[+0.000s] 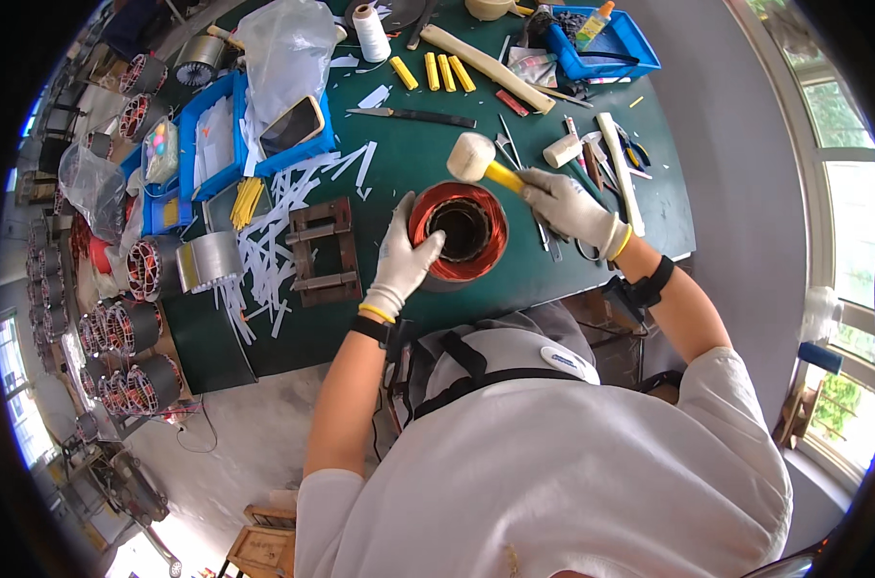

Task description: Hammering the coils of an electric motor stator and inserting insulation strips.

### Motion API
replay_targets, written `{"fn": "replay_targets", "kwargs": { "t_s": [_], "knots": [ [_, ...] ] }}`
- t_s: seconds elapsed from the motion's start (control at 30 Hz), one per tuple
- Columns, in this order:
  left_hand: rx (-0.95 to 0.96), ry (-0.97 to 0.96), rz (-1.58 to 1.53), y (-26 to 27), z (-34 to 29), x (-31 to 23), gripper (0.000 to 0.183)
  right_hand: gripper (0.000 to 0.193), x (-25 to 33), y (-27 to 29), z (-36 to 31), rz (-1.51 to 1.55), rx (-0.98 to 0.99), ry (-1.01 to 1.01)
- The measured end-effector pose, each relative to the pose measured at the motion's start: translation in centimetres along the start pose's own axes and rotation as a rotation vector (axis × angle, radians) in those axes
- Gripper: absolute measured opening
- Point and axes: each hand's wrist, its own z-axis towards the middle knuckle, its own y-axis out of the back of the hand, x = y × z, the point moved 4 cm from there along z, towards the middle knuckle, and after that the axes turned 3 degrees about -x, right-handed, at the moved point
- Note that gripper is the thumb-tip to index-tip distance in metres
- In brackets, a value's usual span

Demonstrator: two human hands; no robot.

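Observation:
A motor stator [495, 231] with a ring of red-brown copper windings stands on the green table in front of me, its dark round bore facing up. My left hand [405, 252], in a white glove, grips its left side, with the thumb over the rim toward the bore. In my gloved right hand [570, 207] is a mallet [472, 157] with a pale head and a yellow handle. The mallet head is over the far edge of the windings; whether it touches them I cannot tell. Left of the stator lies a rusty metal frame [322, 252].
White paper strips [269, 241] litter the table's left side near blue bins [211, 135] and a phone [293, 125]. A knife [413, 117], yellow rolls [432, 72] and a wooden stick [486, 67] lie at the back. Pliers [634, 151] and other tools lie right.

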Motion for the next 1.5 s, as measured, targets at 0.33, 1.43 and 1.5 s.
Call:
{"fn": "replay_targets", "kwargs": {
  "t_s": [0.33, 1.43, 1.5],
  "knots": [
    [-0.118, -0.053, 0.100, -1.6, -2.7, 0.1, 0.063, 0.050, -5.6, -1.4, -3.4, 0.431, -0.018, -0.166],
    [-0.105, -0.353, 0.875, -1.8, 2.1, -6.7, 0.042, 0.065, -11.1, -14.7, 3.0, 1.385, 0.347, -0.554],
    [-0.195, -0.292, 0.894, -0.1, 2.8, -6.8, 0.047, 0.060, -7.7, -14.8, 4.4, 1.619, 0.219, -0.570]
  ]
}}
